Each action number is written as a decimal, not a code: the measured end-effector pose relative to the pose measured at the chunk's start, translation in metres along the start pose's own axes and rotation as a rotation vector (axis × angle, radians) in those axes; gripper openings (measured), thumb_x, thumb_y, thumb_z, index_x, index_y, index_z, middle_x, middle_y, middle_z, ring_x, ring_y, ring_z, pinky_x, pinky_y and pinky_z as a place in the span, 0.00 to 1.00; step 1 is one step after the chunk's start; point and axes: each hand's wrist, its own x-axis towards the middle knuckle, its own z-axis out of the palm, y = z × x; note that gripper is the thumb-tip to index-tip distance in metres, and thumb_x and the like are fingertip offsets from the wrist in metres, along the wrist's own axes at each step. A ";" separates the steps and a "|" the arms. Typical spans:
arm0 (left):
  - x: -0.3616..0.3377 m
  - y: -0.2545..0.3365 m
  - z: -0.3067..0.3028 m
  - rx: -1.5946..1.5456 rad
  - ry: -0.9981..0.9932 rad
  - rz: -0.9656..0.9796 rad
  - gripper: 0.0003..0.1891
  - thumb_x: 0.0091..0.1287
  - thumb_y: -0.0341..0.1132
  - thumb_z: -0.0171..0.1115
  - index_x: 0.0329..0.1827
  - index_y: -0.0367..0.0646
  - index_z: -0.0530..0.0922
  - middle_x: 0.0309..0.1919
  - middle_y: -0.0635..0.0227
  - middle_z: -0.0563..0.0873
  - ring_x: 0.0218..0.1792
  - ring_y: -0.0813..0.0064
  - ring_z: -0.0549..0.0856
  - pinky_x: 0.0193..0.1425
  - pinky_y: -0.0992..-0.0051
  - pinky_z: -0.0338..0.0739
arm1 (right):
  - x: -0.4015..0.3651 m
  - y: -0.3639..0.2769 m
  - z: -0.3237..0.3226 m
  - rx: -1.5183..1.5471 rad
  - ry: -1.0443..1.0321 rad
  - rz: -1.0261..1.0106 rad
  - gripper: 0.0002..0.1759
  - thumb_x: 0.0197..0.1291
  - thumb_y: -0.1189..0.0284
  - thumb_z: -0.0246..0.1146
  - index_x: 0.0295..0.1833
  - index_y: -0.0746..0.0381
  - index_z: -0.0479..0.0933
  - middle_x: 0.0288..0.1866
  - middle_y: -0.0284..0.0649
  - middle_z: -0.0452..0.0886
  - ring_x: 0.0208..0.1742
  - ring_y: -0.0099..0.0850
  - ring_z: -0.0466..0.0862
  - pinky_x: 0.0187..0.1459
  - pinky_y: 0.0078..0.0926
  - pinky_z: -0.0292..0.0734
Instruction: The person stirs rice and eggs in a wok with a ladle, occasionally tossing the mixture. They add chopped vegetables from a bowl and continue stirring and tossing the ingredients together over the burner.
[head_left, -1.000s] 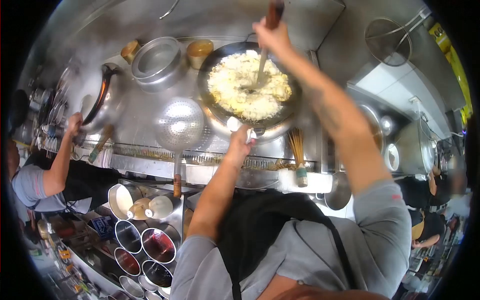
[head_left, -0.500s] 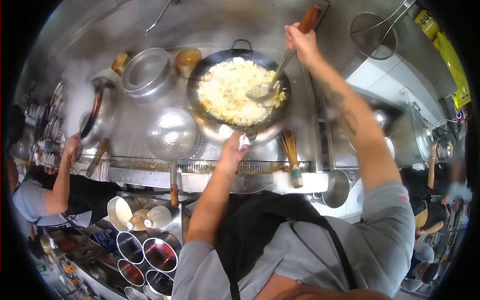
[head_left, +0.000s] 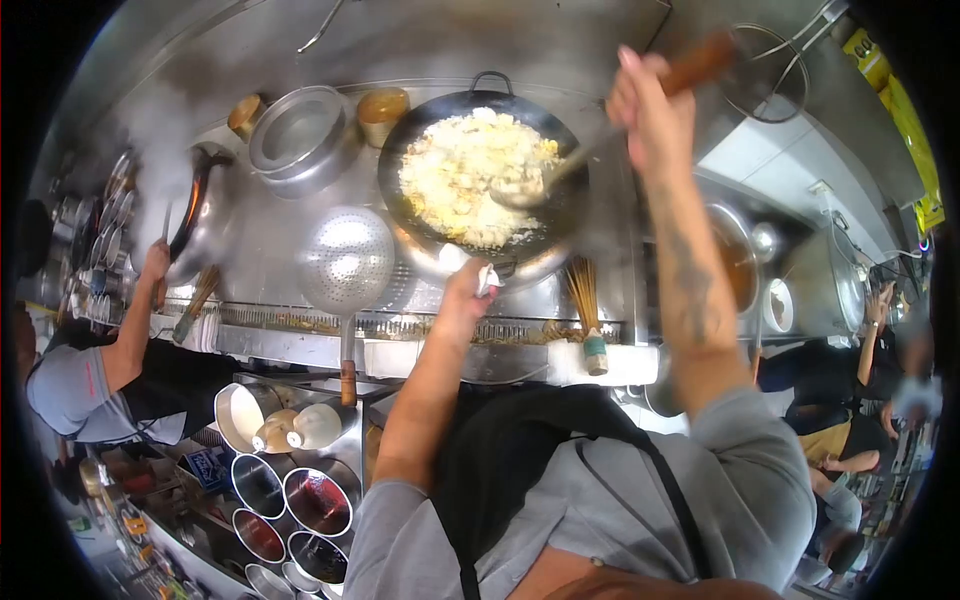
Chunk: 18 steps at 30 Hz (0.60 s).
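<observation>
A black wok point(head_left: 560, 215) holds a heap of pale yellow and white food point(head_left: 465, 165), which looks like rice with egg. My left hand point(head_left: 465, 288) is closed around a white cloth point(head_left: 487, 279) at the wok's near handle. To the upper right, my right hand point(head_left: 652, 108) grips the wooden handle of a ladle point(head_left: 575, 160), somewhat blurred by motion. The ladle's bowl rests in the food, right of the middle. Another loop handle stands up at the wok's far rim.
Left of the wok are a perforated strainer point(head_left: 347, 258), a metal pot point(head_left: 300, 140) and a co-worker's arm point(head_left: 130, 330) at a steaming wok. A bamboo brush point(head_left: 583, 300) stands near the front ledge. A wire strainer point(head_left: 765, 75) is at upper right; sauce pots point(head_left: 317, 500) sit lower left.
My right hand has moved right and slightly down with the ladle handle, which now slants lower. The food has shifted left, baring more of the wok's right side.
</observation>
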 end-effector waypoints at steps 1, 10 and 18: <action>-0.001 0.003 0.001 0.012 0.005 0.001 0.05 0.62 0.34 0.59 0.38 0.45 0.74 0.28 0.67 0.79 0.25 0.74 0.77 0.18 0.78 0.69 | -0.012 0.031 0.008 -0.138 0.143 -0.067 0.11 0.59 0.73 0.64 0.28 0.59 0.69 0.18 0.29 0.68 0.16 0.21 0.68 0.21 0.19 0.66; 0.003 -0.005 -0.001 0.000 0.014 -0.014 0.03 0.63 0.35 0.58 0.37 0.49 0.74 0.27 0.71 0.78 0.25 0.76 0.76 0.19 0.78 0.67 | 0.055 0.045 0.060 -0.137 0.039 -0.162 0.14 0.62 0.67 0.62 0.29 0.63 0.71 0.16 0.31 0.71 0.13 0.20 0.69 0.16 0.18 0.64; 0.008 -0.010 -0.003 -0.004 -0.005 0.054 0.03 0.62 0.33 0.58 0.36 0.46 0.74 0.25 0.70 0.77 0.23 0.76 0.76 0.17 0.79 0.66 | 0.083 0.101 0.116 -0.360 -0.183 -0.137 0.15 0.59 0.66 0.64 0.25 0.58 0.69 0.15 0.30 0.68 0.12 0.19 0.66 0.14 0.21 0.61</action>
